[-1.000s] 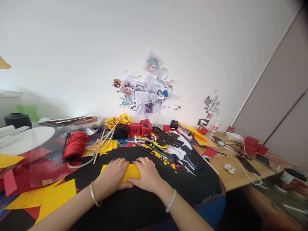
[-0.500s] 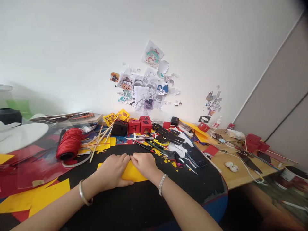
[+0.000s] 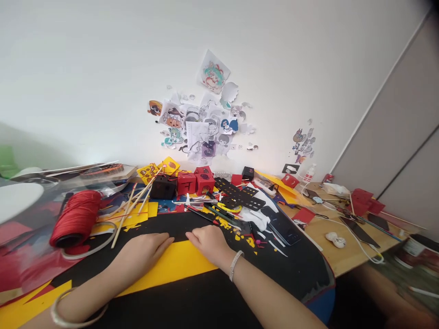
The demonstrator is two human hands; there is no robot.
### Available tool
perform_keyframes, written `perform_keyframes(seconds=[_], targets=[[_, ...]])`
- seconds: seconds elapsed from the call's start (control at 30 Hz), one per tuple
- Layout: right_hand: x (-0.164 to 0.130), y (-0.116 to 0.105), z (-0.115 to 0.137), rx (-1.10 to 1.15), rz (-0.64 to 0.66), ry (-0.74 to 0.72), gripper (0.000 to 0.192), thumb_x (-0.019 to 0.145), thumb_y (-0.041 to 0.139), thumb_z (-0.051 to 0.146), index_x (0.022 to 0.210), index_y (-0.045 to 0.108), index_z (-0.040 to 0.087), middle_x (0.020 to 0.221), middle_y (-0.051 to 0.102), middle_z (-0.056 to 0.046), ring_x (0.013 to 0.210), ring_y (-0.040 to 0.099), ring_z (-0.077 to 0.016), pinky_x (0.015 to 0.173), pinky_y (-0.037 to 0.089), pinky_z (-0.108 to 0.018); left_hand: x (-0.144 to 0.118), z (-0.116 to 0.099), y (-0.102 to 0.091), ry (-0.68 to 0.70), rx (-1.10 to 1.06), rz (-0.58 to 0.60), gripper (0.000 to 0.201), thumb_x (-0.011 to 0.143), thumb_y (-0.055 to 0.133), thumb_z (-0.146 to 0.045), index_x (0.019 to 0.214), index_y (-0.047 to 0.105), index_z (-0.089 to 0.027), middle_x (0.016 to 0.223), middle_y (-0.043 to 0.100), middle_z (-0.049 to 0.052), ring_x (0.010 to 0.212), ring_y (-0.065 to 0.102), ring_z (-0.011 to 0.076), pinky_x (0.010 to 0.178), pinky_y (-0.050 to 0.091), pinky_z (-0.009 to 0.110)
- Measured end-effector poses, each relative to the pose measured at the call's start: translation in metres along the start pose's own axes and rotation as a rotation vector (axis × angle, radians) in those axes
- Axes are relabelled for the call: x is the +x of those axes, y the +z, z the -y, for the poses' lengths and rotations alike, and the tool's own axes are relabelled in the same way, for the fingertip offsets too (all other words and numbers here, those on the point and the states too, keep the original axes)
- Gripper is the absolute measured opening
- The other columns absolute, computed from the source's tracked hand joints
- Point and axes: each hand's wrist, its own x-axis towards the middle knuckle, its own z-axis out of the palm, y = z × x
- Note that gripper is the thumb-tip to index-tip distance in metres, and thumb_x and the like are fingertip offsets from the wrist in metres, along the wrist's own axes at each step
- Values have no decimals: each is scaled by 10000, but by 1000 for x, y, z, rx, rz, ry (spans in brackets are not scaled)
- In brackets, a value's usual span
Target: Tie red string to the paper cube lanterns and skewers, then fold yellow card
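A folded strip of yellow paper [image 3: 178, 265] lies on the black work surface in front of me. My left hand [image 3: 146, 253] rests over its left part, fingers closed together along the far edge. At the right end of that edge my right hand [image 3: 208, 244] has its fingers curled round the paper, the thumb side turned towards the left hand. The undersides of both hands are hidden. A gap of bare paper edge shows between the two hands.
A red cord spool [image 3: 77, 219] and thin wooden sticks [image 3: 133, 208] stand to the left. Behind are red paper cubes [image 3: 205, 180], a black cube [image 3: 163, 187] and black punched card [image 3: 240, 194]. Yellow scraps [image 3: 224, 224] and a phone [image 3: 281, 226] lie to the right.
My hands were together at the paper's far edge; my left hand has slid left and towards me, uncovering more yellow paper. My right hand stays near its end. The view has shifted slightly.
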Motion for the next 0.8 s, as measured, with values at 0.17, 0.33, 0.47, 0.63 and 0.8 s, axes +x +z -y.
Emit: perform_keyframes(seconds=[0.17,0.33,0.47,0.63,0.8], targets=[[4,1,-2,11,77,-26,436,923,349,397,692,649,179,671,673,-24,631,621,-136,483,201,-276,5,11,13,14,15,7,442,888,220,-422,759,589,-217,740,674,38,740,649,223,622,405,286],[10,-3,-4,42,129,-56,456,919,338,443,691,637,184,653,659,-17,603,591,-134,483,191,-275,5,12,17,-27,-35,8,440,871,231,-457,747,582,-223,724,665,34,717,641,212,613,396,277],[13,-3,-6,136,129,-202,390,892,398,455,675,597,198,629,623,19,586,542,-112,492,185,-257,1,9,9,-30,-169,71,402,855,269,-480,715,558,-238,689,644,1,673,615,182,579,383,254],[13,4,-7,333,96,-224,393,873,452,415,560,481,179,534,493,63,526,424,-68,496,205,-211,-3,9,12,-23,-309,108,367,837,300,-467,656,519,-233,636,610,-20,599,573,141,530,367,221],[12,7,-10,439,104,-276,400,877,440,423,560,446,178,532,456,75,518,399,-54,494,225,-184,-5,18,27,-29,-328,42,386,831,307,-476,596,490,-231,565,583,-43,534,544,117,501,381,191]])
